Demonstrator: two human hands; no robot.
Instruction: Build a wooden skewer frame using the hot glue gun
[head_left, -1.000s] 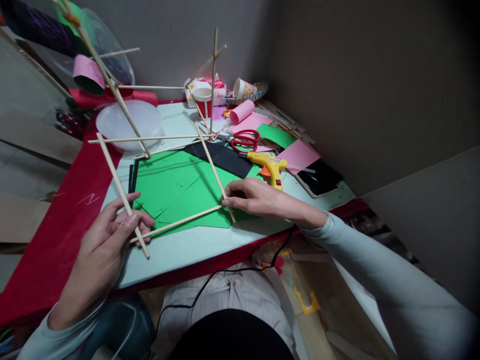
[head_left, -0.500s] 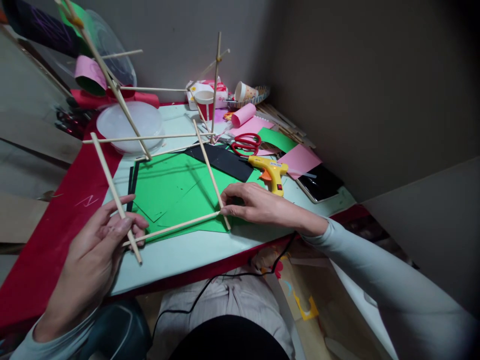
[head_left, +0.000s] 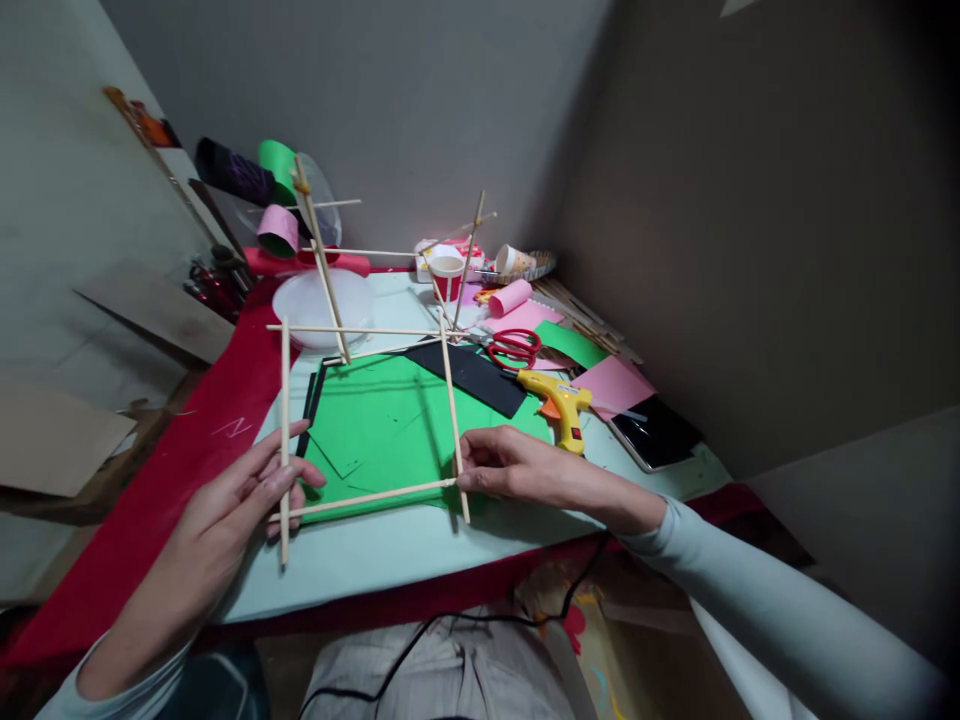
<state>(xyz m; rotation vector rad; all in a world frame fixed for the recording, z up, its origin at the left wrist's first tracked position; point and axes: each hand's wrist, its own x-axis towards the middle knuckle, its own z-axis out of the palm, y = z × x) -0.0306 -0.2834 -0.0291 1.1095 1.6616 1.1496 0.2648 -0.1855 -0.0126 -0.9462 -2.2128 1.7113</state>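
Head camera, looking down at a pale blue table top [head_left: 390, 550] edged in red. A frame of thin wooden sticks [head_left: 375, 400] stands over green paper sheets [head_left: 375, 430]. Its nearest stick [head_left: 367, 497] lies almost level, long axis running left to right, rising slightly toward the right.

The left hand [head_left: 240, 500] is at the near left corner, thumb and fingers pinched closed on the left side stick [head_left: 285, 440], which runs from near to far; the near stick's left end meets it right at the fingertips. The right hand [head_left: 517, 468] is at the near right corner, fingertips closed on the joint where the near stick meets the right side stick [head_left: 452, 420]. Each hand is at its own end, so neither is nearer to the stick between them.

Just right of the right hand lies a yellow glue gun [head_left: 559, 405], with red scissors [head_left: 514, 348] beyond it and a dark phone [head_left: 660, 432] further right. A black sheet [head_left: 472, 370] overlaps the green paper.

Containers at the far side: a clear plastic bowl [head_left: 319, 300] on the left, contents not discernible; a red and white paper cup [head_left: 448, 275], inside hidden; a patterned paper cup [head_left: 508, 260] lying on its side
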